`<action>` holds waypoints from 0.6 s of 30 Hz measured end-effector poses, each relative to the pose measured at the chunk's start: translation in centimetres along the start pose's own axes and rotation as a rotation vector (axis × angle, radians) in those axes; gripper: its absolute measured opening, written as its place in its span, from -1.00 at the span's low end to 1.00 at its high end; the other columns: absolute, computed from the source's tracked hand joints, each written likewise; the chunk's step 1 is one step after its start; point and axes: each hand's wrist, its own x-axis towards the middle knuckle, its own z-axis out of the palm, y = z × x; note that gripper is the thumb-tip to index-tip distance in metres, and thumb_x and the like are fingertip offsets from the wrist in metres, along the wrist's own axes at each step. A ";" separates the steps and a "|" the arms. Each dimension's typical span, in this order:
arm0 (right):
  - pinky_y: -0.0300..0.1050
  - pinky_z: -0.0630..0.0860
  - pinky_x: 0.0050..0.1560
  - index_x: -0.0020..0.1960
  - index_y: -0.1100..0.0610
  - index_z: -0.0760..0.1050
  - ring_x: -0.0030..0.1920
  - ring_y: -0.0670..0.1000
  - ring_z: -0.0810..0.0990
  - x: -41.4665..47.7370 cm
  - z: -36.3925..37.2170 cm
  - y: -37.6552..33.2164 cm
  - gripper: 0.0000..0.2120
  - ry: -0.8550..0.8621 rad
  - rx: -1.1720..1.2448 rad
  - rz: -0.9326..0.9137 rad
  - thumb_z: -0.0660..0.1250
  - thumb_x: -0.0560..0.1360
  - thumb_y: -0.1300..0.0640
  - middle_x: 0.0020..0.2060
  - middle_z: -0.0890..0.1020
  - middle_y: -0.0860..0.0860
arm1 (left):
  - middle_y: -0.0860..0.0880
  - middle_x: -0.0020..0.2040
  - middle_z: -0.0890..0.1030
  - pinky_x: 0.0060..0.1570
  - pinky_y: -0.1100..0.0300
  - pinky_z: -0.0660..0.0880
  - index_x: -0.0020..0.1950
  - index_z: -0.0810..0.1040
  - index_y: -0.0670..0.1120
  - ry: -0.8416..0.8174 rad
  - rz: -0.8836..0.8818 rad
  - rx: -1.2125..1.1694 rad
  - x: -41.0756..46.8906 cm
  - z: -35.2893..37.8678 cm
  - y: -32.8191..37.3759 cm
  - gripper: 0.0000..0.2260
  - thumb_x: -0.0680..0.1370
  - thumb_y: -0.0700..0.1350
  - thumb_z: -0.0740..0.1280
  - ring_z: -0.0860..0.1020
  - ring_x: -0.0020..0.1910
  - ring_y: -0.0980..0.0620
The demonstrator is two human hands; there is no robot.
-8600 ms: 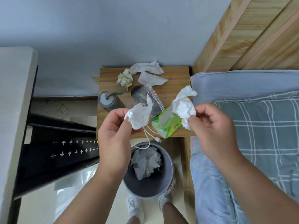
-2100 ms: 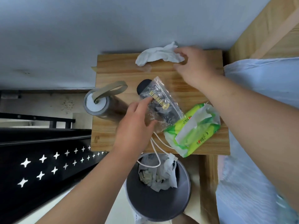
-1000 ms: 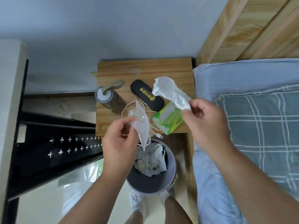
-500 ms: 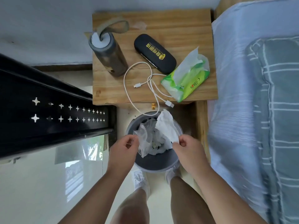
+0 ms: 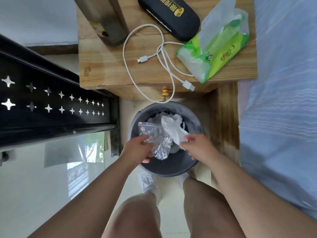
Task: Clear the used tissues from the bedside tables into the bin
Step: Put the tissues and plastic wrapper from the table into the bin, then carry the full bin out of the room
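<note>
A round grey bin [image 5: 171,169] stands on the floor below the wooden bedside table [image 5: 106,69], with crumpled white tissues inside. My left hand [image 5: 137,150] hangs over the bin's near rim, pinching a crumpled clear plastic bag [image 5: 154,136]. My right hand [image 5: 199,148] is beside it over the bin, fingers closed on a white used tissue [image 5: 173,127] that droops into the bin. No loose tissues show on the visible part of the tabletop.
On the table lie a black glasses case [image 5: 171,14], a white charging cable [image 5: 154,54], a green tissue pack [image 5: 216,48] and a dark bottle [image 5: 103,19]. A black perforated metal frame [image 5: 51,103] is left; the blue bed [image 5: 283,100] is right. My legs and white shoes are below.
Both hands have dropped from in front of the table to just over the bin, the left still carrying the plastic bag, the right the tissue. The view has tilted down and closer.
</note>
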 end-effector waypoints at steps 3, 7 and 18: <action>-0.15 0.50 -0.34 0.14 -0.06 0.56 -0.32 0.05 0.59 -0.3 -0.5 0.2 -0.73 0.013 0.047 -0.013 0.45 0.45 0.05 -0.28 0.66 0.02 | -0.08 0.01 0.76 -0.31 0.19 0.67 0.50 0.56 -0.04 0.033 0.022 -0.006 -0.5 -0.4 0.0 -0.57 0.63 -0.15 0.44 0.78 -0.09 -0.06; -0.23 0.42 -0.27 -0.19 -0.04 0.58 -0.20 0.01 0.63 -1.7 -1.2 0.3 -0.84 0.311 0.061 -0.106 0.36 0.51 0.18 -0.27 0.66 -0.11 | 0.11 -0.14 0.76 -0.16 0.07 0.70 0.26 0.71 0.07 0.330 0.126 0.054 -1.5 -2.3 -0.2 -0.75 0.58 -0.02 0.44 0.74 -0.25 0.07; -0.08 0.51 -0.02 0.22 0.19 0.58 0.03 0.19 0.66 0.3 -1.7 1.9 -0.75 0.304 0.161 0.106 0.40 0.54 0.26 0.04 0.69 0.16 | -0.05 0.19 0.72 0.21 -0.14 0.63 0.53 0.50 0.01 0.290 0.033 0.110 1.3 -2.9 0.2 -0.46 0.55 -0.16 0.47 0.70 0.10 -0.16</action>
